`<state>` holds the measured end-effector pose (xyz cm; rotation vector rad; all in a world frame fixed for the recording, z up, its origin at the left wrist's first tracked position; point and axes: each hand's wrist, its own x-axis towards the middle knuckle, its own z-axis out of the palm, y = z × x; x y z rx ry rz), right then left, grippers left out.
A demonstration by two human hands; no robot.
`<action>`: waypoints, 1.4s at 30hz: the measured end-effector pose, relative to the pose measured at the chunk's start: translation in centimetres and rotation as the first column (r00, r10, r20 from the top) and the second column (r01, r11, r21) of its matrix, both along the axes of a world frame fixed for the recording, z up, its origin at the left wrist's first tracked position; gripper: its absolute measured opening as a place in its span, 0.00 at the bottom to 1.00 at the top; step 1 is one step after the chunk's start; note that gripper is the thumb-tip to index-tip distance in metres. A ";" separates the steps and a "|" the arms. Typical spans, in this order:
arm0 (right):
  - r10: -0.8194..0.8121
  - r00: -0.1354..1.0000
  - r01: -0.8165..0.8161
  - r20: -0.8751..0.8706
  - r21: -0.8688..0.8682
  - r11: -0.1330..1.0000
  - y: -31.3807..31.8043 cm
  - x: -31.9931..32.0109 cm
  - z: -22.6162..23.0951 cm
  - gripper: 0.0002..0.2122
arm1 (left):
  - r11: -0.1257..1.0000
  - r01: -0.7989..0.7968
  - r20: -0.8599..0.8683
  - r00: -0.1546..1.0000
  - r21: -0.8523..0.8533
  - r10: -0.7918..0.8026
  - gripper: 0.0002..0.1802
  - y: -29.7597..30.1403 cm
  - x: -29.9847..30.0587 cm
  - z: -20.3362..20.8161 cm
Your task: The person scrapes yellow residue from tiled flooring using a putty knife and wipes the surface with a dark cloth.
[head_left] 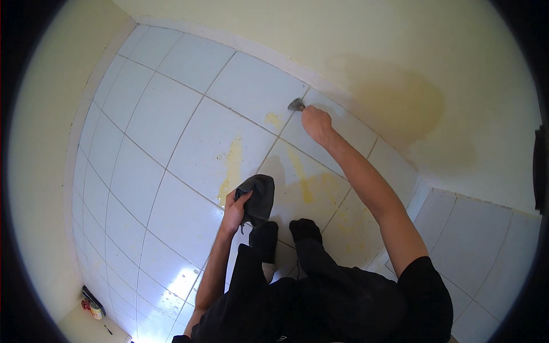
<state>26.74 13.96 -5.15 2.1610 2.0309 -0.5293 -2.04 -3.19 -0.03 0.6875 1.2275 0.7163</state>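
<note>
My right hand (316,123) is closed round the handle of a scraper (296,104), whose dark, flared blade points left, over the white floor tiles (251,74) near the wall. Most of the handle is hidden in my fist, and whether the blade touches the tile I cannot tell. In front of my feet, my left hand (233,212) grips a dark grey cloth (260,197) that hangs bunched from thumb and fingers. Yellow smears (233,166) streak the tiles beyond the cloth. Another yellow patch (273,119) lies just left of and below the scraper.
A cream wall (366,34) with a pale skirting (263,57) runs along the far side and right. My feet in dark socks (306,230) stand on the tiles. Several small items, including a black tray-like object (91,298), lie at the lower left. More tiled floor (463,240) continues past a wall corner at right.
</note>
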 end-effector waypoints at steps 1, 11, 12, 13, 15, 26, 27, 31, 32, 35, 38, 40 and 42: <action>-0.052 0.999 0.053 -0.016 0.043 0.998 0.2 -0.3 0.2 0.12 | 1.000 -0.007 -0.001 1.000 -0.001 0.007 0.13 0.0 0.0 0.0; -0.005 1.000 0.005 0.001 0.014 1.000 0.5 -0.6 0.7 0.11 | 0.998 0.049 -0.025 0.998 -0.028 -0.050 0.16 -0.2 0.1 -0.4; 0.022 1.000 -0.022 0.013 -0.018 1.000 0.6 -0.5 0.8 0.11 | 0.999 0.042 -0.023 0.999 -0.006 -0.042 0.16 -0.3 0.0 -0.3; 0.048 0.998 -0.046 0.027 -0.054 0.997 0.5 -0.3 0.8 0.11 | 0.999 0.037 -0.016 0.999 0.013 -0.037 0.16 -0.5 0.2 -0.3; 0.046 0.998 -0.045 0.043 -0.021 0.999 0.6 -0.3 0.7 0.11 | 0.999 0.035 -0.003 0.999 0.001 -0.035 0.15 -0.4 0.4 0.0; 0.097 0.990 -0.081 0.102 -0.158 0.984 0.7 -2.1 1.9 0.07 | 0.999 0.045 -0.026 0.999 -0.002 -0.045 0.16 -0.4 -0.3 -0.9; 0.074 0.988 -0.036 0.135 -0.267 0.963 1.0 -2.9 3.1 0.07 | 0.999 0.041 -0.036 0.999 -0.003 -0.041 0.16 -0.4 -0.5 -0.5; -0.064 0.994 0.069 0.092 -0.048 0.996 0.1 -2.0 0.7 0.09 | 1.000 0.022 0.004 1.000 -0.021 -0.022 0.14 0.1 0.0 -0.2; -0.062 0.994 0.066 0.090 -0.047 0.997 -0.1 -2.0 0.4 0.09 | 1.000 0.020 0.002 1.000 -0.020 -0.019 0.14 -0.1 -0.2 -0.3; 0.012 0.996 -0.002 0.086 -0.118 0.993 -0.5 -2.0 0.1 0.10 | 0.999 0.036 -0.004 0.999 0.006 -0.035 0.15 -0.4 -0.2 -0.9; 0.004 0.995 0.004 0.098 -0.083 0.997 0.2 -1.9 0.0 0.10 | 0.998 0.066 -0.008 0.998 0.012 -0.065 0.15 -0.3 0.1 -1.1; 0.071 0.993 -0.063 0.094 -0.087 0.994 0.5 -2.0 0.4 0.10 | 0.996 0.093 -0.010 0.996 0.000 -0.093 0.15 -0.2 0.3 -0.9; 0.057 0.991 -0.028 0.117 -0.235 0.972 1.8 -3.0 1.4 0.10 | 0.997 0.075 -0.007 0.997 0.002 -0.075 0.15 -0.1 0.3 -0.6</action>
